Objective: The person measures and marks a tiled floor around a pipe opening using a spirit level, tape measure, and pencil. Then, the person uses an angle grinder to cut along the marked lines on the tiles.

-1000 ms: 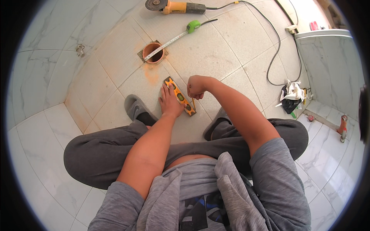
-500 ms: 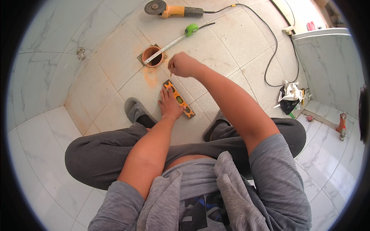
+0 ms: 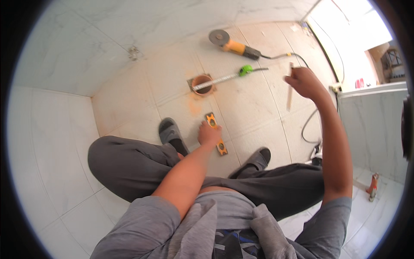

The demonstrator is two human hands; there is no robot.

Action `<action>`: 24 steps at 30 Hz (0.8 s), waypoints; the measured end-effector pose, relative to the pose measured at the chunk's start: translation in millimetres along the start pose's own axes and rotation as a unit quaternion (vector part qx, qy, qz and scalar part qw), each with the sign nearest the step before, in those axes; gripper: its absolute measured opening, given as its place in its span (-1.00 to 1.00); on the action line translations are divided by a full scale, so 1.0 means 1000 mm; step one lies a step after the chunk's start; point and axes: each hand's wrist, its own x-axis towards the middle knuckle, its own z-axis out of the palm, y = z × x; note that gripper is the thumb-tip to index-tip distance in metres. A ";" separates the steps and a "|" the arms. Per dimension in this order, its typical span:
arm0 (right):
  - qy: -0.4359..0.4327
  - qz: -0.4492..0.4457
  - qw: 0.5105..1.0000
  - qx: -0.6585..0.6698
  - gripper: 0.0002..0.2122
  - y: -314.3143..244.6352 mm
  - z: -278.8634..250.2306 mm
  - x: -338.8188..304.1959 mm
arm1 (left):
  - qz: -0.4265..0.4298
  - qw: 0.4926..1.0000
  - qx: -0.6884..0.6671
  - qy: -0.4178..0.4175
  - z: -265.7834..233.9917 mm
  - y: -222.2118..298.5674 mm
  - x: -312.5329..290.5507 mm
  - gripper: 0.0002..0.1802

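My left hand (image 3: pixel 209 134) is closed round the middle of a short yellow spirit level (image 3: pixel 222 148) on the floor between my feet. Its two ends show on either side of my fingers. Off to the right, my right hand (image 3: pixel 305 82) is raised and grips a thin pale stick (image 3: pixel 289 100), blurred by motion. Just beyond the level, an orange-brown drain pipe (image 3: pixel 201 91) opens in the floor tiles. The white blade of a tape measure (image 3: pixel 222 80) lies across its mouth, leading to the green case (image 3: pixel 246 70).
An angle grinder (image 3: pixel 235 46) lies at the far side, its cable running right. A wall tap fitting (image 3: pixel 134 53) juts out at upper left. Low tiled wall (image 3: pixel 371 129) and a red-handled valve (image 3: pixel 373 187) stand at the right. My sandalled feet (image 3: pixel 258 159) flank the level.
My right hand has swung from beside the drain pipe to the far right, the stick still in it. My left fingers, formerly spread over the level, now curl round it. The view has shifted.
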 end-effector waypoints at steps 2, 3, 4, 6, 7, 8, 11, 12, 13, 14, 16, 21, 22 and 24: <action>0.070 0.037 0.995 0.060 -0.62 0.009 -0.013 -0.014 | -0.050 0.997 0.011 -0.052 0.003 0.005 0.003 -0.18; 0.081 0.029 0.988 0.131 -0.62 0.012 -0.014 -0.020 | -0.045 0.997 0.026 -0.055 0.004 0.006 0.004 -0.19; 0.093 0.050 0.975 0.195 -0.63 0.015 -0.012 -0.024 | -0.042 0.997 0.035 -0.058 0.004 0.006 0.005 -0.20; 0.063 0.077 0.977 0.186 -0.67 0.022 -0.007 -0.028 | -0.045 0.998 0.017 -0.046 0.006 0.008 0.002 -0.24; 0.091 0.043 0.991 0.087 -0.67 0.025 -0.007 -0.026 | -0.048 0.997 0.021 -0.055 0.006 0.009 0.002 -0.25; 0.098 0.041 0.994 -0.015 -0.67 0.029 -0.008 -0.024 | -0.030 0.999 0.005 -0.031 0.006 0.010 0.001 -0.27; 0.122 0.123 0.984 -0.041 -0.67 0.036 -0.020 -0.015 | 0.043 0.997 -0.057 -0.012 0.009 0.024 -0.003 -0.28; 0.126 0.080 0.989 -0.017 -0.67 0.034 -0.021 -0.012 | 0.076 0.992 -0.101 -0.012 0.009 0.035 0.000 -0.28; 0.134 0.033 0.990 0.007 -0.66 0.030 -0.021 -0.010 | 0.106 0.985 -0.136 -0.001 0.007 0.048 0.001 -0.28; 0.133 0.011 0.991 0.020 -0.64 0.026 -0.020 -0.009 | 0.111 0.968 -0.222 -0.030 0.005 0.065 0.002 -0.29; 0.075 -0.001 0.995 0.070 -0.56 0.012 -0.008 -0.009 | 0.110 0.924 -0.357 -0.076 0.001 0.108 -0.001 -0.33; -0.125 -0.025 0.986 0.112 -0.51 -0.023 0.015 -0.010 | 0.128 0.756 -0.602 -0.221 -0.029 0.185 -0.051 -0.35; -0.145 -0.032 0.985 0.087 -0.55 -0.028 0.014 -0.008 | 0.134 0.742 -0.620 -0.218 -0.036 0.193 -0.060 -0.36; -0.107 -0.040 0.992 0.057 -0.59 -0.037 0.013 -0.008 | 0.126 0.730 -0.630 -0.232 -0.049 0.201 -0.072 -0.36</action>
